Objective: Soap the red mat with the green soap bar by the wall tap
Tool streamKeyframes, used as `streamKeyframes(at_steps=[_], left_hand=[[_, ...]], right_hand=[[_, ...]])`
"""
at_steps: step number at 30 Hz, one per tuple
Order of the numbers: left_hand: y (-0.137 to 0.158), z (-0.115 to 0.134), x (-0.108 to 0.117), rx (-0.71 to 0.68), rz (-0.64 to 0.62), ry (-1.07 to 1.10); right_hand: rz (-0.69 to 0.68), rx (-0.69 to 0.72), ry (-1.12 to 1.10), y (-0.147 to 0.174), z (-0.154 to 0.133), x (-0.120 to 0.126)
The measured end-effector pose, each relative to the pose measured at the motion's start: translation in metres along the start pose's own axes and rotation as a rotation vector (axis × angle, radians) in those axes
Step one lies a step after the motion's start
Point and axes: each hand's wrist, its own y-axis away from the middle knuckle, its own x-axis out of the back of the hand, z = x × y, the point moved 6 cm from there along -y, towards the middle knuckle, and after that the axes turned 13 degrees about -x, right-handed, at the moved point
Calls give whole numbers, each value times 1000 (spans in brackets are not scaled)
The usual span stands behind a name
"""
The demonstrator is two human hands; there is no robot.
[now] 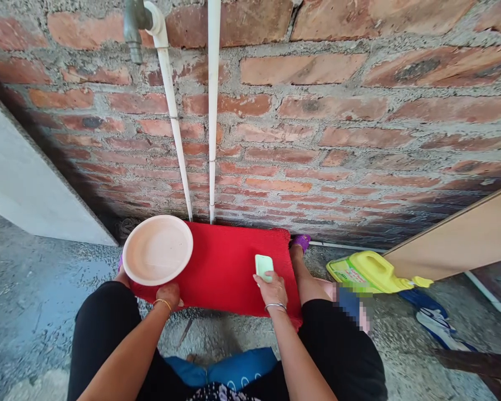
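A bright red cloth (223,264) with a rough edge lies spread out flat in front of me, between my legs. My right hand (272,289) is closed around the lower end of a pale green rounded block (264,264), which rests on or just above the right part of the cloth; I cannot tell whether it is soap or a brush. My left hand (168,295) is curled at the cloth's near left edge, gripping it, with its fingertips partly hidden. Just beyond that hand, a pale pink basin (158,250) sits on the cloth's left end.
A brick wall (317,139) rises behind the cloth, with white pipes (214,111) and a grey tap (136,30). A yellow jug (365,272) lies on the wet concrete floor (37,301) at right, near blue-and-white footwear (438,323). Boards lean at both sides.
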Motion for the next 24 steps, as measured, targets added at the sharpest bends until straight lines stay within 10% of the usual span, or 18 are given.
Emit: streamKeyframes(at_steps=[10,14,24], left_hand=[[2,5,2,-2,-86,2],[2,6,3,-2,-93,14],[2,4,1,-12,-77,37]], right_hand=[[-246,752,269,99,-131,-87],[-198,588,226,66,-117,-66],[62,-138,-103,-32,21,9]])
